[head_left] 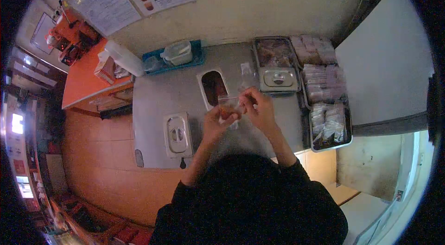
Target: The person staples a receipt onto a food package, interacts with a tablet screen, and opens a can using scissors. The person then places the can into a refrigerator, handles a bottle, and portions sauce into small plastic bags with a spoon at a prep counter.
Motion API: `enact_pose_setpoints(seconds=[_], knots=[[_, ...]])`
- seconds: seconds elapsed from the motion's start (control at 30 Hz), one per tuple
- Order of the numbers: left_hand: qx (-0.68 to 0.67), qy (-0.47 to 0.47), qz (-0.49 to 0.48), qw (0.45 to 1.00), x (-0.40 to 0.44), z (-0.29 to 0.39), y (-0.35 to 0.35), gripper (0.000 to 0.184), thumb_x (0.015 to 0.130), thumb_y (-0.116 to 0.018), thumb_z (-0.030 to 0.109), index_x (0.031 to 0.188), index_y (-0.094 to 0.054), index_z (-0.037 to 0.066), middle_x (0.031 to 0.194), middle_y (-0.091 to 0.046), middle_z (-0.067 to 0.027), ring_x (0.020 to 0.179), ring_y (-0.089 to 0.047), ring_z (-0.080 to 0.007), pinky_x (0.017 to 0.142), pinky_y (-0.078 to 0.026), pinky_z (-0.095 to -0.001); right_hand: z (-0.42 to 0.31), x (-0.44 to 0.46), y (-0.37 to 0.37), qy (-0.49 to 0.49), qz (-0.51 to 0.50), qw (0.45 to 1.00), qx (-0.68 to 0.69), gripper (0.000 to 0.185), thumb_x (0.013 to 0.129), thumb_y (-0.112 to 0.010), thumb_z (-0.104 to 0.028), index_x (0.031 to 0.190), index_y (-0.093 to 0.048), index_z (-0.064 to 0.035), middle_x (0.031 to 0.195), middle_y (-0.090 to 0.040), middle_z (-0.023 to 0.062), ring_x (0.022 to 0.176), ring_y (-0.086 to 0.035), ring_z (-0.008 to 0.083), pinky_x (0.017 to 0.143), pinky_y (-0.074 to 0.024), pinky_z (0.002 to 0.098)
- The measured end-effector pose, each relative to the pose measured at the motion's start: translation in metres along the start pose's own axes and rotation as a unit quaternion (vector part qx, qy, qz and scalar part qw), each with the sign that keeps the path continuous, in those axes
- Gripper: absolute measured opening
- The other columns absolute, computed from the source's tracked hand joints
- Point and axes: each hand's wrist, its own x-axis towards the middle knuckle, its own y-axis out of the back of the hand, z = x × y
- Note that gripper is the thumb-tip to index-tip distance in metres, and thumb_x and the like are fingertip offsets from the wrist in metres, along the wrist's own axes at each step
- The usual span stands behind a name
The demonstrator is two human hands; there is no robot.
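Observation:
A small clear plastic bag (228, 102) with reddish-brown contents is held up between my two hands over the metal table. My left hand (217, 125) closes round its lower part, thumb pressed against the filled portion. At its upper right edge, my right hand (260, 111) pinches the plastic with its fingertips. Just behind the bag sits an uncovered steel food pan (200, 86) holding something dark brown. A steel pan lid (169, 136) with a recessed handle lies to the left of my left hand. Another clear bag (246, 70) appears to lie flat behind my right hand.
On the right stand trays with several packed bags (324, 83) and a steel lid (279, 78). A blue tray (197, 55) with a plastic tub (178, 53) is against the wall. An orange counter (81, 86) at left holds a white roll (124, 59) and an orange machine (74, 32).

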Motion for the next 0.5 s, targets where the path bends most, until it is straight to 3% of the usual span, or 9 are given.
enact_pose_setpoints(seconds=[0.07,0.13,0.17,0.23,0.37,0.47,0.5], knots=[[0.068,-0.029,0.018,0.997,0.000,0.012,-0.004,0.014,0.084,-0.066,0.016,0.088,-0.061,0.004,0.086,-0.065,-0.0056,0.079,-0.060,-0.0141,0.075,-0.049,-0.0290,0.001,-0.003,-0.002,-0.027,0.024,0.999,0.013,0.007,0.090,-0.053,-0.008,0.090,-0.052,-0.0016,0.068,-0.061,0.0065,0.059,-0.060,0.0109,0.053,-0.0475,0.0256],[-0.053,-0.032,0.126,0.990,0.003,0.035,-0.014,0.010,0.085,-0.064,0.012,0.089,-0.062,0.003,0.079,-0.063,-0.0040,0.072,-0.059,-0.0113,0.065,-0.047,-0.0243,0.001,-0.005,-0.005,-0.037,0.029,0.998,0.031,0.007,0.090,-0.053,-0.009,0.090,-0.052,-0.0017,0.068,-0.060,0.0066,0.059,-0.060,0.0109,0.053,-0.0469,0.0256],[-0.053,-0.032,0.125,0.990,0.005,0.034,-0.013,0.010,0.085,-0.064,0.012,0.089,-0.062,0.003,0.079,-0.063,-0.0040,0.072,-0.059,-0.0113,0.065,-0.047,-0.0243,0.001,-0.006,-0.005,-0.044,0.034,0.997,0.047,0.008,0.091,-0.052,-0.010,0.090,-0.052,-0.0017,0.068,-0.060,0.0067,0.059,-0.060,0.0110,0.052,-0.0464,0.0255],[0.028,-0.045,0.156,0.986,0.007,0.027,-0.009,0.012,0.086,-0.064,0.014,0.090,-0.062,0.002,0.080,-0.064,-0.0039,0.074,-0.060,-0.0110,0.067,-0.047,-0.0249,-0.004,-0.007,-0.002,-0.045,0.025,0.998,0.032,0.009,0.090,-0.053,-0.011,0.090,-0.052,-0.0023,0.069,-0.060,0.0068,0.059,-0.059,0.0114,0.053,-0.0458,0.0262],[-0.014,-0.073,0.164,0.984,0.009,0.016,-0.012,0.015,0.086,-0.063,0.016,0.091,-0.063,0.002,0.082,-0.065,-0.0046,0.076,-0.060,-0.0105,0.070,-0.048,-0.0253,-0.001,-0.008,0.004,0.002,0.025,0.997,-0.075,0.014,0.088,-0.058,-0.017,0.090,-0.053,-0.0045,0.072,-0.060,0.0071,0.063,-0.058,0.0148,0.057,-0.0447,0.0299],[-0.052,-0.026,0.135,0.989,0.003,0.022,-0.016,0.016,0.086,-0.064,0.016,0.093,-0.064,0.001,0.084,-0.067,-0.0064,0.078,-0.061,-0.0114,0.073,-0.049,-0.0260,-0.006,-0.007,0.011,0.068,-0.014,0.994,-0.088,0.019,0.084,-0.062,-0.021,0.090,-0.053,-0.0058,0.073,-0.060,0.0070,0.067,-0.058,0.0179,0.063,-0.0444,0.0320],[-0.009,-0.026,0.127,0.991,0.002,0.023,-0.018,0.017,0.086,-0.064,0.016,0.094,-0.064,0.001,0.086,-0.067,-0.0070,0.079,-0.062,-0.0129,0.074,-0.049,-0.0262,-0.006,-0.008,0.013,0.066,-0.012,0.994,-0.089,0.019,0.084,-0.062,-0.021,0.090,-0.053,-0.0058,0.073,-0.060,0.0070,0.067,-0.058,0.0179,0.063,-0.0444,0.0320]])
